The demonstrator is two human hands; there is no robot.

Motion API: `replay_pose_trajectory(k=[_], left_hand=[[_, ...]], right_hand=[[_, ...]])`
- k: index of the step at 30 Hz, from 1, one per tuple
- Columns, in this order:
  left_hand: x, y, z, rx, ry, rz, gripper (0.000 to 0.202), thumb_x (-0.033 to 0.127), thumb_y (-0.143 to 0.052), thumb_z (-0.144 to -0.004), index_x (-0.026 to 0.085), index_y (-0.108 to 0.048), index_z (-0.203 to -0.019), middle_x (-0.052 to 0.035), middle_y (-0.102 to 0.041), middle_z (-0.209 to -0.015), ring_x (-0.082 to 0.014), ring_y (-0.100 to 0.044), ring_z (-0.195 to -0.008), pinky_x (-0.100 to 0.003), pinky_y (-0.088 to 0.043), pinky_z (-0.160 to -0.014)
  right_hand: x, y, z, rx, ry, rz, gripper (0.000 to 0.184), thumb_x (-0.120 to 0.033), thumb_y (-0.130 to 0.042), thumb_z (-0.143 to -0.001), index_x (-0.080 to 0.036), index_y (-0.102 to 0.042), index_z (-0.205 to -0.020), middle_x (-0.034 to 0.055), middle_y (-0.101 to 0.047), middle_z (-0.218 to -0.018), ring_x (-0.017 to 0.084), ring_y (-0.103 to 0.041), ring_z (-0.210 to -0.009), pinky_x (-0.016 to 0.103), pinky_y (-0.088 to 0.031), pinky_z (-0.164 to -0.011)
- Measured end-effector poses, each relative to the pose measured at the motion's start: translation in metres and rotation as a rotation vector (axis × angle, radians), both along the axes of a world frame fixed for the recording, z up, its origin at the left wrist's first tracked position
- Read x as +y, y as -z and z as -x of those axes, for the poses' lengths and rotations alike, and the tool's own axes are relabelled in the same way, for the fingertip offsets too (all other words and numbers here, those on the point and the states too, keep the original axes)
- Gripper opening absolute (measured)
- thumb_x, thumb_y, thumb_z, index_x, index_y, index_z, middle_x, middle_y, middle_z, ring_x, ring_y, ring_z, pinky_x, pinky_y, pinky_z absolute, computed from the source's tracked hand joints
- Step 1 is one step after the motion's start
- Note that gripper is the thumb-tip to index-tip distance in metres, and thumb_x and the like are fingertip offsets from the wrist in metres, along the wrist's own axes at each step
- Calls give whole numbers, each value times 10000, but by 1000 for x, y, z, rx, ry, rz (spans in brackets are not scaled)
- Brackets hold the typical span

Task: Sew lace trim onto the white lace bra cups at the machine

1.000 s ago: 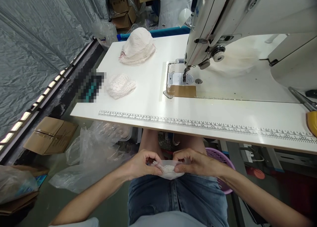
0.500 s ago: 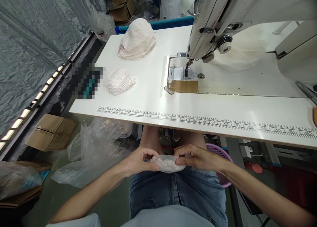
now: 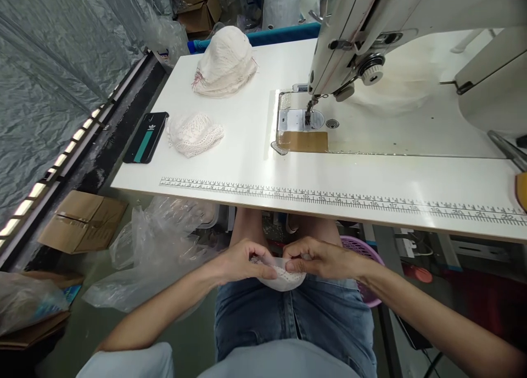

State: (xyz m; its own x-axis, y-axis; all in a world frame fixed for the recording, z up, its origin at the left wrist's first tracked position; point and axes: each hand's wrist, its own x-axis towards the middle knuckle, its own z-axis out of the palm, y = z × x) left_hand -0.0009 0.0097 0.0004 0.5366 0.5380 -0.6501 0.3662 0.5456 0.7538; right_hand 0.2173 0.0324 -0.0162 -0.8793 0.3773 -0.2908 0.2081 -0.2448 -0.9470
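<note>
Over my lap, a small white piece of fabric with lace trim is held between both hands. My left hand pinches its left side with thumb and fingers. On the other side my right hand grips the upper right edge, thumb on top. The lace shows between the two thumbs, and part of the piece is hidden by my fingers. On the table beyond lies a similar white lace piece. Behind that sits a larger domed stack of white fabric.
A sewing machine stands on the white table, which has a ruler printed along its front edge. A black phone lies at the left edge. Below are a cardboard box, plastic bags and a pink basket.
My left hand has shifted right along the fabric, bringing the two hands closer together. The lace trim is now more covered, and the piece bulges lower.
</note>
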Motion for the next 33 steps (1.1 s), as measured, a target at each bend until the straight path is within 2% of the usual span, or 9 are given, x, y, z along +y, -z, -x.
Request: replay_pose_trajectory(k=[2,5,8,12,17,21,26,30,33], left_hand=[[0,3,0,0,-35,4,259,372,-759,-625,130,-702,-695,0,-599,-650,-107,-496,-627,-204,-376,-591],[-3,7,7,-32,-79,39,266,379,-765,-623,137,-709,-718,-13,-621,-691,-115,-520,-659,-207,-405,-620],[-5,8,16,-51,-98,67,254,368,-768,-629,137,-707,-716,-15,-621,-692,-117,-525,-671,-210,-411,-640],[-4,4,20,-58,-59,68,217,337,-756,-655,137,-703,-718,-9,-608,-692,-108,-513,-663,-205,-398,-633],[-1,2,12,-42,67,42,263,296,-775,-623,163,-716,-842,-1,-630,-736,-116,-534,-688,-198,-398,-627],[-3,6,8,-26,115,-22,235,330,-754,-647,147,-729,-792,-13,-643,-713,-115,-533,-656,-195,-394,-598],[-5,9,12,-47,81,-9,205,321,-757,-649,147,-727,-753,-22,-647,-724,-121,-544,-671,-204,-413,-614],[-6,7,18,-120,5,55,166,285,-766,-646,151,-715,-729,-45,-658,-878,-145,-571,-782,-226,-438,-689],[-11,11,25,-124,-74,88,194,301,-770,-649,141,-694,-727,-27,-648,-784,-109,-547,-685,-191,-412,-604]], right_hand=[[1,0,-5,-4,-10,-15,387,-489,-509,-850,-131,-572,-716,-34,-420,-628,91,-372,-579,228,-296,-547],[0,2,-12,-32,-18,28,346,-466,-591,-798,-124,-639,-822,22,-563,-758,134,-513,-697,243,-393,-631],[-2,3,-14,-39,-7,57,322,-433,-631,-772,-121,-667,-841,50,-604,-826,163,-566,-770,256,-433,-689],[-1,0,-9,-25,-14,39,284,-389,-619,-790,-110,-671,-807,44,-592,-794,147,-556,-732,244,-432,-659],[0,-2,-6,-13,-31,-9,255,-359,-613,-802,-110,-670,-794,26,-577,-743,132,-535,-694,229,-412,-627],[-2,3,-10,10,-31,-26,259,-356,-601,-814,-111,-682,-823,31,-593,-741,139,-540,-713,231,-415,-636],[0,8,-13,-16,-17,-14,325,-427,-615,-790,-112,-692,-801,42,-598,-747,152,-547,-727,246,-431,-648],[2,11,-16,-1,-14,19,336,-430,-612,-792,-103,-684,-821,50,-597,-780,153,-548,-733,256,-420,-661],[3,11,-21,-22,23,90,362,-465,-606,-791,-110,-666,-825,36,-587,-757,146,-534,-719,261,-409,-669]])
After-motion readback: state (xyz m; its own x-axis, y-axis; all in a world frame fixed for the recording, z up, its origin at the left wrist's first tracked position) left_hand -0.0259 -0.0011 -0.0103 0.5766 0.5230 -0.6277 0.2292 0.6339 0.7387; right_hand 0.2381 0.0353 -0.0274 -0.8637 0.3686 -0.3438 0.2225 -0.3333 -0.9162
